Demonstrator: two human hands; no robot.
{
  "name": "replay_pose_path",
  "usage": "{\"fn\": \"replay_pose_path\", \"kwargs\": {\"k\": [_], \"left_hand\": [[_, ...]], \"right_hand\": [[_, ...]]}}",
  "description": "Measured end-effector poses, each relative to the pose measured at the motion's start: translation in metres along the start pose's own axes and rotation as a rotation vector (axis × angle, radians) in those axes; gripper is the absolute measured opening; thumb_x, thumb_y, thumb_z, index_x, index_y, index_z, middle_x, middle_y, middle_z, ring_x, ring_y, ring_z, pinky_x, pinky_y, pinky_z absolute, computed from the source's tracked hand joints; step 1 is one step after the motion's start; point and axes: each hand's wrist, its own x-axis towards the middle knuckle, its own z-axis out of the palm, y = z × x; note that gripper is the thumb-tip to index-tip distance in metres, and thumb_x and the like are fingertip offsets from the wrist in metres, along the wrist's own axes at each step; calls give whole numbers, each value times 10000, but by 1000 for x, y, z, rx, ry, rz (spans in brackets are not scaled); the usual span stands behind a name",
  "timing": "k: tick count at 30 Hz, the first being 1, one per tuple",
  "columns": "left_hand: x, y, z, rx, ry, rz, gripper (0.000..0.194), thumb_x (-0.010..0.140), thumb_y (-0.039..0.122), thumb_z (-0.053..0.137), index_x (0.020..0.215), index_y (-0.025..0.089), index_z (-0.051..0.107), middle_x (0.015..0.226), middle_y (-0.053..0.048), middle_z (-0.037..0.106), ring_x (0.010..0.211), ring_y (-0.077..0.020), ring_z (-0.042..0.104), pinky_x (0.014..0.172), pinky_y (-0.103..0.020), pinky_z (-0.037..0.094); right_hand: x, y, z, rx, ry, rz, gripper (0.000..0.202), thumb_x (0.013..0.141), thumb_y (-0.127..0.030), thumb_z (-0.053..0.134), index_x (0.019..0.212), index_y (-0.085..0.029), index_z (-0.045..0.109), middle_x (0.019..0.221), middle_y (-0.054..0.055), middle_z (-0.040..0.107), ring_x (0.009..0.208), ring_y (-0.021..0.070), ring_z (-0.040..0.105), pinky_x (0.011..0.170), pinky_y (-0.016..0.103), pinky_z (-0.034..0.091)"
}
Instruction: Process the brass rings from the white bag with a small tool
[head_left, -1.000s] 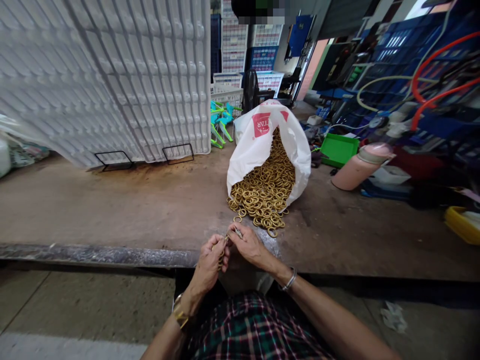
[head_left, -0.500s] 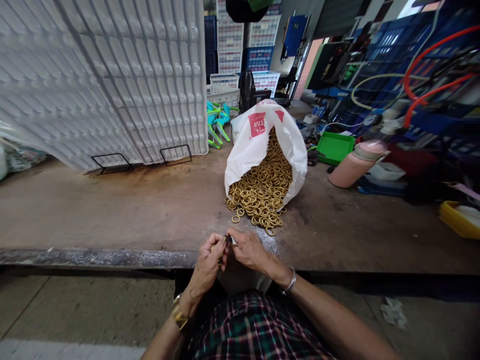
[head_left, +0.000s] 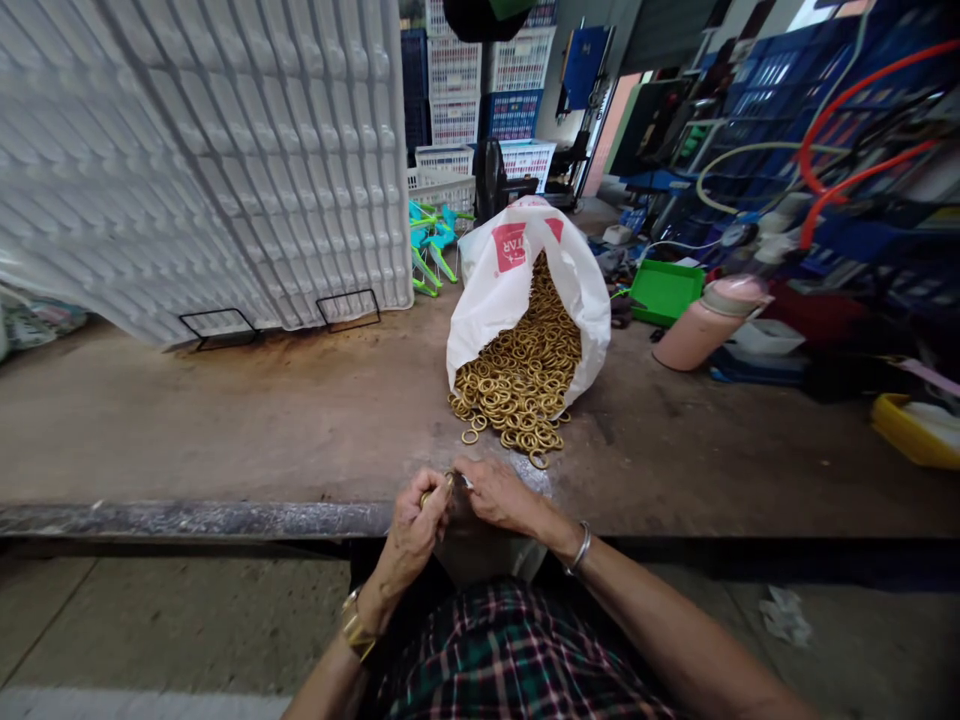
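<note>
My left hand is closed on brass rings, one ring showing between the curled fingers. Close beside it, my right hand is pinched around a small tool with a pale part showing; the fingers hide most of it, so its kind is unclear. The two hands meet fingertip to fingertip just above the bench's front edge. Beyond them a white sack lies with its mouth towards me, spilling a heap of brass rings onto the wooden bench.
Tall ribbed white plastic trays stand in black wire holders at the left. To the right are a pink bottle, a green tray and a yellow container. Crates are stacked behind, and orange hoses hang at the right.
My hands stay together in nearly the same place. The dark tip between my fingers, visible before, shows less now. The whole view has shifted slightly.
</note>
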Motion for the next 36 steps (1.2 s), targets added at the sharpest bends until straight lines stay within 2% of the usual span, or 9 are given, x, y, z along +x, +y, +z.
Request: {"fn": "replay_pose_path", "kwargs": {"k": [5, 10, 19, 23, 26, 28, 31, 34, 36], "left_hand": [[-2, 4, 6, -264, -78, -80, 273, 771, 432, 566, 711, 183, 470, 597, 42, 489, 436, -55, 406, 372, -162, 316], [6, 2, 4, -512, 25, -187, 291, 746, 431, 597, 714, 158, 499, 702, 7, 547, 473, -49, 434, 362, -149, 294], [8, 0, -7, -688, 19, -304, 324, 628, 260, 714, 868, 184, 510, 668, 23, 559, 497, -61, 482, 367, -128, 282], [10, -5, -10, -754, 0, -320, 265, 625, 250, 718, 786, 156, 530, 685, -3, 573, 559, -83, 535, 374, -131, 304], [12, -8, -11, -789, 43, -350, 265, 616, 252, 728, 708, 153, 500, 742, -33, 601, 607, -101, 565, 371, -130, 293], [12, -9, -12, -796, 72, -353, 287, 603, 245, 739, 689, 156, 480, 728, -23, 592, 600, -94, 557, 372, -125, 284], [14, -11, -10, -702, 117, -273, 312, 622, 308, 727, 677, 171, 452, 649, 28, 539, 525, -67, 504, 370, -129, 280], [14, -13, -7, -369, 189, -128, 260, 694, 384, 651, 711, 189, 479, 537, 67, 487, 408, -53, 413, 359, -154, 277], [15, -14, -5, -152, 236, -42, 219, 716, 368, 623, 822, 194, 543, 500, 77, 476, 377, -59, 382, 370, -171, 290]], "right_hand": [[7, 15, 10, -122, 66, 231, 356, 731, -79, 393, 1066, -133, 504, 771, 91, 634, 666, 181, 567, 580, 259, 316], [20, 24, 12, -179, 172, 309, 321, 790, -141, 400, 1110, -124, 423, 844, 101, 636, 748, 202, 599, 616, 266, 347], [38, 29, 10, -209, 146, 383, 211, 841, -233, 411, 1036, -162, 444, 819, 88, 644, 761, 223, 621, 609, 273, 355], [31, 28, 11, -191, 183, 346, 192, 853, -284, 403, 1007, -186, 464, 901, 78, 619, 786, 205, 603, 622, 269, 347], [27, 27, 13, -164, 215, 318, 183, 833, -236, 416, 1001, -194, 477, 940, 76, 599, 767, 183, 581, 611, 260, 327], [26, 27, 13, -77, 231, 305, 171, 808, -192, 425, 962, -187, 498, 853, 54, 599, 722, 166, 558, 598, 251, 313], [27, 24, 11, 202, 268, 291, 67, 764, -192, 456, 792, -180, 515, 668, -6, 538, 641, 130, 494, 572, 226, 304], [25, 16, 7, 596, 257, 288, 57, 716, -211, 475, 667, -186, 461, 565, -58, 446, 526, 87, 410, 498, 193, 286], [22, 10, 4, 852, 175, 313, 65, 706, -239, 478, 679, -195, 438, 526, -86, 404, 425, 63, 327, 420, 184, 241]]}}
